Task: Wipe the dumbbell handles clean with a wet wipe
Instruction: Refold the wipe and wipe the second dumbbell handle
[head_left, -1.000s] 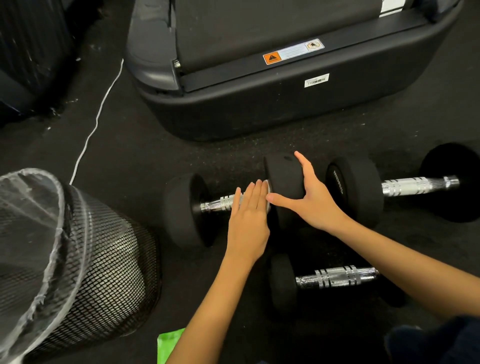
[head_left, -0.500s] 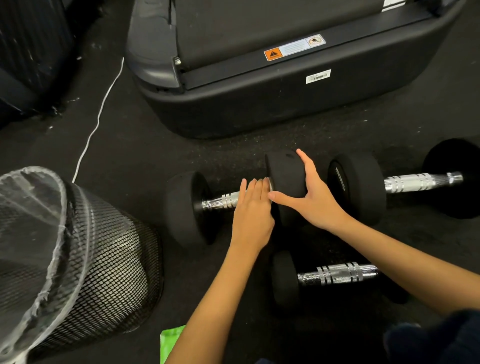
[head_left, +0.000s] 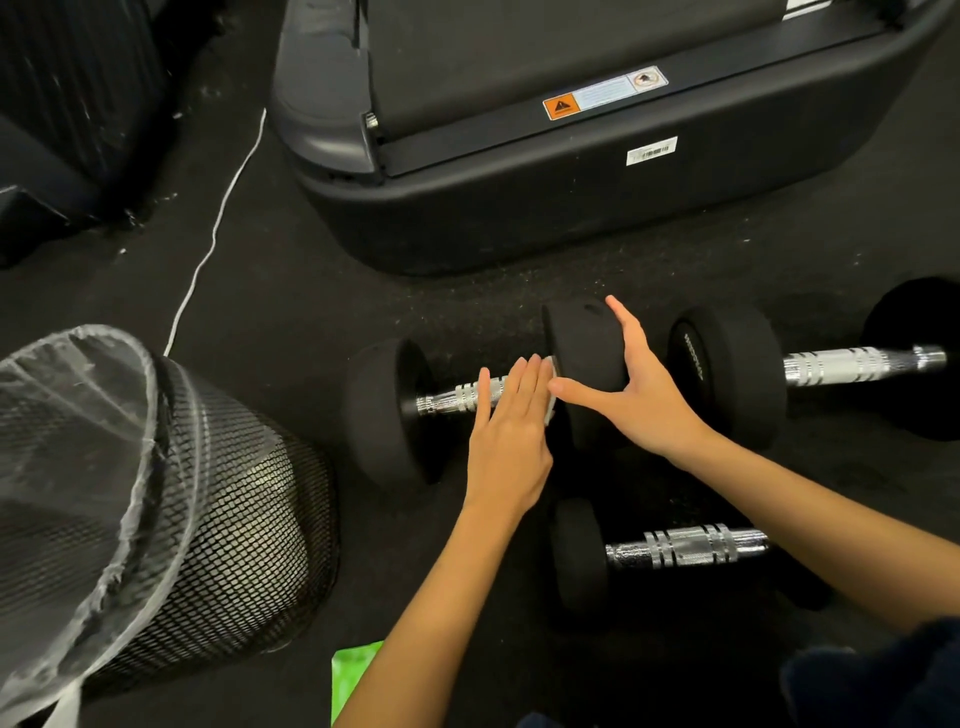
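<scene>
Three black dumbbells with chrome handles lie on the dark floor. On the left dumbbell (head_left: 387, 410), my left hand (head_left: 511, 431) lies flat over the right part of the chrome handle (head_left: 457, 399), pressing a white wet wipe (head_left: 550, 402) whose edge shows at the fingertips. My right hand (head_left: 641, 395) clasps that dumbbell's right weight head (head_left: 584, 353), thumb in front and fingers over the top. A second dumbbell (head_left: 852, 364) lies to the right, a third dumbbell (head_left: 685, 548) nearer me, partly under my right forearm.
A black mesh bin (head_left: 218, 530) with a clear liner stands at the left. A treadmill base (head_left: 571, 208) fills the far side. A white cable (head_left: 218, 228) runs across the floor. A green packet (head_left: 353, 670) lies near the bottom edge.
My left hand has slid right along the handle toward the weight head, so more chrome shows at the left. My right hand keeps its hold.
</scene>
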